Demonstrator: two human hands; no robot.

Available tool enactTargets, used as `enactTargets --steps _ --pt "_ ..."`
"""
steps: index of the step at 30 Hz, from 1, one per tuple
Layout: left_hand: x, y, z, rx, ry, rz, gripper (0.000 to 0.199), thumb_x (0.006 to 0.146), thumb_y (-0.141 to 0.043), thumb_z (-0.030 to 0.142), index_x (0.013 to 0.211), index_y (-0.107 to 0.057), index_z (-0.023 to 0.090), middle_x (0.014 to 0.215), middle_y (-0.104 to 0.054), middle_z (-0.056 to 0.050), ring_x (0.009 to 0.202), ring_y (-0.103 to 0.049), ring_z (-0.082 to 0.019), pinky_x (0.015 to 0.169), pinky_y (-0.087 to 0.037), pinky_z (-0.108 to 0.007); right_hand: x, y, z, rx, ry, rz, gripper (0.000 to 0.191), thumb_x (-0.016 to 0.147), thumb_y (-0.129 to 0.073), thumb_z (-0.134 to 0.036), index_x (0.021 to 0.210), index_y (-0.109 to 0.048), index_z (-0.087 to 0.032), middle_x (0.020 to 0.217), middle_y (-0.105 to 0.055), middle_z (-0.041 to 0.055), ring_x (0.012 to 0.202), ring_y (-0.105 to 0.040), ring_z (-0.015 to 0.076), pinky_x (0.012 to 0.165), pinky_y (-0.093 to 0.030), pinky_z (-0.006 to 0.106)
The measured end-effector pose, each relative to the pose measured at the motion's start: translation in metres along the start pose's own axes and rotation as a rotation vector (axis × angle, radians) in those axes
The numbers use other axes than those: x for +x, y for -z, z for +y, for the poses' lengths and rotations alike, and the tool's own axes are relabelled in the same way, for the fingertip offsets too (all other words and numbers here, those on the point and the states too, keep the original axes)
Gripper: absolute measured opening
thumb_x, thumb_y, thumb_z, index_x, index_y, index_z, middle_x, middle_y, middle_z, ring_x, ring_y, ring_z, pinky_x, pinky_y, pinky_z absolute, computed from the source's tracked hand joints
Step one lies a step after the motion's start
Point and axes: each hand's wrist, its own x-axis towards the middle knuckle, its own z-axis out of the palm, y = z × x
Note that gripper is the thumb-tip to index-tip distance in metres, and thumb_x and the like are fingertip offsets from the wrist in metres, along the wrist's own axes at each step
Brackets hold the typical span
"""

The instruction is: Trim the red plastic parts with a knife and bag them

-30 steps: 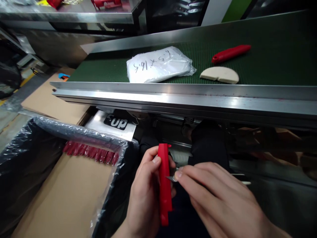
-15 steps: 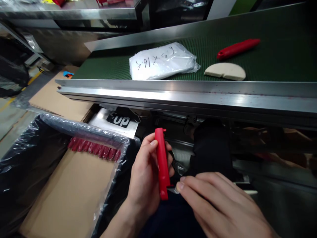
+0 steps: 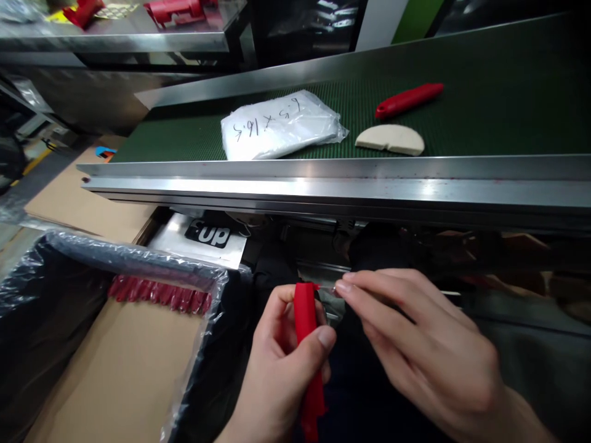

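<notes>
My left hand (image 3: pixel 289 363) is closed around a long red plastic handle-shaped piece (image 3: pixel 305 311), the thumb lying across its middle. The piece stands nearly upright, with a small ragged bit of red at its upper right edge. My right hand (image 3: pixel 420 338) is closed in a pinch on a slim knife (image 3: pixel 329 290). Its thin blade tip pokes out past the fingertips, close to the top of the red piece. Whether the tip touches it is too blurred to tell, and the hand hides most of the knife.
Ahead runs a green conveyor belt (image 3: pixel 498 117) with a metal rail (image 3: pixel 323 184). On it lie a white plastic-wrapped packet (image 3: pixel 279 126), a red handle (image 3: pixel 409 100) and a cream half-round piece (image 3: pixel 390 139). A lined box (image 3: pixel 138 249) at left holds several wrapped red pieces (image 3: pixel 159 295) on cardboard.
My right hand has moved the knife from the red piece's lower end to near its top. The left hand has shifted its grip, thumb now across the front, and the piece sits lower.
</notes>
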Motion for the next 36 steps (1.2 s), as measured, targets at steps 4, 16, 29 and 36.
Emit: enactTargets --steps 4,16,29,36 --pt "0.000 0.000 -0.001 0.030 0.005 -0.001 0.027 0.083 -0.070 0.032 0.100 -0.051 0.023 0.077 -0.049 0.004 0.054 -0.043 -0.006 0.047 -0.036 -0.018 -0.003 -0.002 0.002 0.017 0.014 -0.002 0.044 0.082 -0.056 0.009 0.124 -0.062 -0.004 0.116 -0.061 0.0160 0.109 -0.055 0.0229 0.088 -0.050 0.039" --pt "0.000 0.005 -0.008 -0.162 0.021 -0.157 0.020 0.084 -0.070 0.028 0.095 -0.053 0.022 0.075 -0.051 0.004 0.050 -0.042 -0.004 0.045 -0.039 -0.013 -0.004 -0.007 0.019 -0.061 -0.026 0.053 0.042 0.083 -0.059 0.005 0.123 -0.064 -0.008 0.111 -0.065 0.0129 0.102 -0.057 0.0221 0.085 -0.051 0.039" --pt "-0.001 0.009 -0.003 -0.461 0.176 -0.320 0.020 0.090 -0.059 0.030 0.106 -0.053 0.021 0.092 -0.055 -0.002 0.055 -0.049 -0.005 0.040 -0.041 -0.008 -0.002 -0.003 -0.007 0.157 -0.048 0.042 0.036 0.085 -0.052 0.005 0.117 -0.065 -0.007 0.108 -0.065 0.0134 0.103 -0.059 0.0189 0.084 -0.055 0.032" --pt "-0.002 0.008 -0.005 -0.462 0.179 -0.341 0.019 0.091 -0.059 0.030 0.108 -0.053 0.021 0.093 -0.055 -0.002 0.056 -0.050 -0.004 0.041 -0.042 -0.007 -0.007 -0.005 -0.002 0.123 -0.028 0.040 0.039 0.085 -0.054 0.004 0.121 -0.064 -0.007 0.110 -0.064 0.0148 0.102 -0.058 0.0214 0.082 -0.054 0.036"
